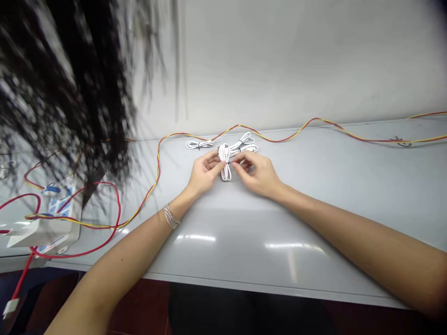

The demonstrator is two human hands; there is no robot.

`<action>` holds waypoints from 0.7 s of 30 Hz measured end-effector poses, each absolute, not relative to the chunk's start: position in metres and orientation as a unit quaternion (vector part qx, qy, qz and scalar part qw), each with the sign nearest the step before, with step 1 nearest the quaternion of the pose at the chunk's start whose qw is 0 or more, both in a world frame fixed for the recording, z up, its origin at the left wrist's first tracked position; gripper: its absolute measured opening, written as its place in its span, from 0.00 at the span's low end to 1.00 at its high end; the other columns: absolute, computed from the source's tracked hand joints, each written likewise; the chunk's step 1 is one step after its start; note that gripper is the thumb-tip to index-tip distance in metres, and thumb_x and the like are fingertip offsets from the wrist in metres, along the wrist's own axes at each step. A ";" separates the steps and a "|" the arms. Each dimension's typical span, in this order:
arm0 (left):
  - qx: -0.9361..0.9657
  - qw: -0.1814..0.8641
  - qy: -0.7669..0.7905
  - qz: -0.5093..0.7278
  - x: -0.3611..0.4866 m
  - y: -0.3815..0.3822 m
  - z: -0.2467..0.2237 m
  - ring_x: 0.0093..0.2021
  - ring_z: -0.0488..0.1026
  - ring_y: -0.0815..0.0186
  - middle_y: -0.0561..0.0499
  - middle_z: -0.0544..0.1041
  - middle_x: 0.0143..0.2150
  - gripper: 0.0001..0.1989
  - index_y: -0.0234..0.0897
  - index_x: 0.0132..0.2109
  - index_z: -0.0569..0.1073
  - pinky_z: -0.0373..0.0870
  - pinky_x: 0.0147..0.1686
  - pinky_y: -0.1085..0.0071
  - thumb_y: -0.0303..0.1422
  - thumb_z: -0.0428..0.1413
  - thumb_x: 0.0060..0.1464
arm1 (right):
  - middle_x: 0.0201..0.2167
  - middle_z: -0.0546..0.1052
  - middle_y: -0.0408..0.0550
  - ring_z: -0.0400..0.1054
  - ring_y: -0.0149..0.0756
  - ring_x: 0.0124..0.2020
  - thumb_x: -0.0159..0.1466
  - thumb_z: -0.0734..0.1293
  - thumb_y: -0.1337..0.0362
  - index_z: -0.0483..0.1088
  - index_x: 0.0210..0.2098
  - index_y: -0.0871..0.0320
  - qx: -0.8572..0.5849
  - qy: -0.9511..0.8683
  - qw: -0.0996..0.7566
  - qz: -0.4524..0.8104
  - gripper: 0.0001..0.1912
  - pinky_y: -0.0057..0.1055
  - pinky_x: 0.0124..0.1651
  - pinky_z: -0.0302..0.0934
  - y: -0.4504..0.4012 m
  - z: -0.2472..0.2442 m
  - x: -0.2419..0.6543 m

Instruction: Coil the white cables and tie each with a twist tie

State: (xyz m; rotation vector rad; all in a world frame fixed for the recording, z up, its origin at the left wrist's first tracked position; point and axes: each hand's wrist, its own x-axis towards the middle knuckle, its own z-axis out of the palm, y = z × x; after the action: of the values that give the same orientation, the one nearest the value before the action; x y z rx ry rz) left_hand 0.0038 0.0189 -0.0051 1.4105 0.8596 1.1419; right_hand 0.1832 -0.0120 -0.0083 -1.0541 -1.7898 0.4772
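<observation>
White cable coil (225, 162) | left hand (206, 170), right hand (254, 174) holding | 3 coils (242, 144) behind

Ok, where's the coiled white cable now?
The coiled white cable is in the head view, between the left hand and right hand, with more white coils just behind.

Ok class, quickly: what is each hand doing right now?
Left hand: closed on the coiled white cable.
Right hand: pinching the same cable.

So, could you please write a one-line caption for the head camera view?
Left hand and right hand hold a bundled white cable on a grey table beside a red-and-yellow wire.
</observation>
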 end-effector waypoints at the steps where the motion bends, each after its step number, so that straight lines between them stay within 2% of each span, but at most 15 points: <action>1: 0.592 0.534 0.362 0.483 0.004 0.019 -0.005 0.39 0.78 0.61 0.45 0.81 0.39 0.19 0.32 0.47 0.77 0.74 0.36 0.70 0.35 0.66 0.47 | 0.31 0.77 0.45 0.68 0.31 0.27 0.63 0.66 0.66 0.71 0.36 0.58 -0.434 -0.736 0.481 0.197 0.02 0.29 0.32 0.64 -0.012 -0.009 0.183; 9: 0.596 0.526 0.360 0.490 0.002 0.020 -0.005 0.39 0.78 0.62 0.45 0.82 0.41 0.18 0.32 0.47 0.77 0.74 0.37 0.69 0.34 0.64 0.48 | 0.28 0.77 0.45 0.67 0.31 0.25 0.63 0.67 0.64 0.72 0.33 0.58 -0.453 -0.720 0.467 0.242 0.05 0.29 0.31 0.63 -0.010 -0.008 0.183; 16: 0.616 0.527 0.337 0.479 0.002 0.020 -0.007 0.40 0.78 0.61 0.43 0.81 0.43 0.22 0.33 0.50 0.76 0.74 0.38 0.69 0.38 0.66 0.49 | 0.28 0.76 0.46 0.67 0.31 0.25 0.62 0.68 0.56 0.72 0.33 0.60 -0.455 -0.645 0.485 0.376 0.12 0.30 0.29 0.63 -0.004 -0.008 0.184; 21: 0.626 0.513 0.331 0.485 0.003 0.020 -0.008 0.39 0.77 0.64 0.45 0.80 0.41 0.23 0.33 0.49 0.76 0.74 0.39 0.70 0.39 0.67 0.49 | 0.30 0.75 0.47 0.68 0.31 0.27 0.64 0.67 0.56 0.72 0.35 0.59 -0.427 -0.650 0.503 0.378 0.12 0.30 0.31 0.64 -0.005 -0.005 0.184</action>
State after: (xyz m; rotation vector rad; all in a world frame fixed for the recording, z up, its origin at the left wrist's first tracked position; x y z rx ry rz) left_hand 0.0031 0.0198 -0.0082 1.5059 0.7970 1.1661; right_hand 0.1837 -0.0054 -0.0055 -1.0305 -1.5687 0.9134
